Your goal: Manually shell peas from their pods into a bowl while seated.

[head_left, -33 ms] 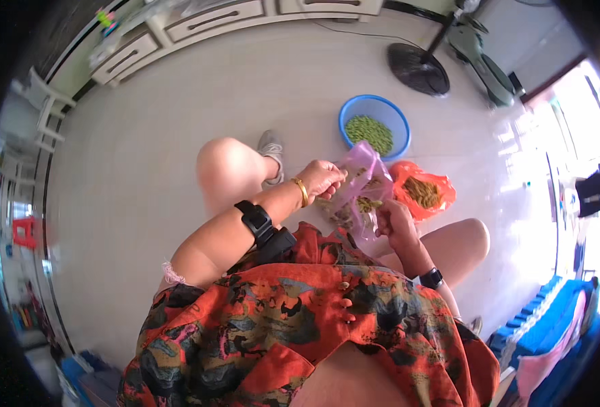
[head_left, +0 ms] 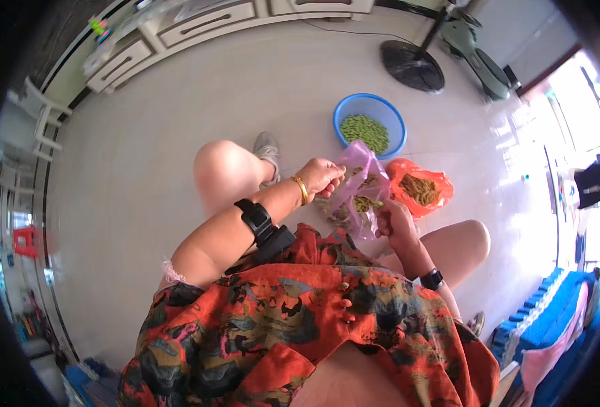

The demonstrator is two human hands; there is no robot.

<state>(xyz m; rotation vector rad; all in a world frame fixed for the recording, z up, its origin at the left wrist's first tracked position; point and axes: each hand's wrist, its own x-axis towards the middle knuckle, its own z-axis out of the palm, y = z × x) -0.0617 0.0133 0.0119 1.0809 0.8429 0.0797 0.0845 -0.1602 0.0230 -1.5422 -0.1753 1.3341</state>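
My left hand [head_left: 321,178] is closed in a pinch beside the upper left edge of a translucent purple plastic bag [head_left: 359,152]; whatever sits between its fingertips is too small to make out. On the bag's other side, my right hand [head_left: 396,222] is curled, with a small green bean pod [head_left: 378,204] at its thumb and fingertips. Greenish-brown pods or husks show inside the purple bag. Just beyond it stands a blue plastic basin [head_left: 403,129] with shelled green beans [head_left: 366,132] in it. An orange plastic bag [head_left: 447,193] of brownish pods [head_left: 418,190] lies open past my right hand.
My bent knees frame the bags. Farther off are a black round stand base [head_left: 412,66], a grey-green scooter-like object [head_left: 479,57] and a white drawer cabinet [head_left: 208,24]. White chairs [head_left: 45,122] stand at far left, blue cloth-covered furniture [head_left: 540,308] at near right.
The whole view has shifted slightly, so the basin and bags appear a little farther left. Both hands keep nearly the same pose and place.
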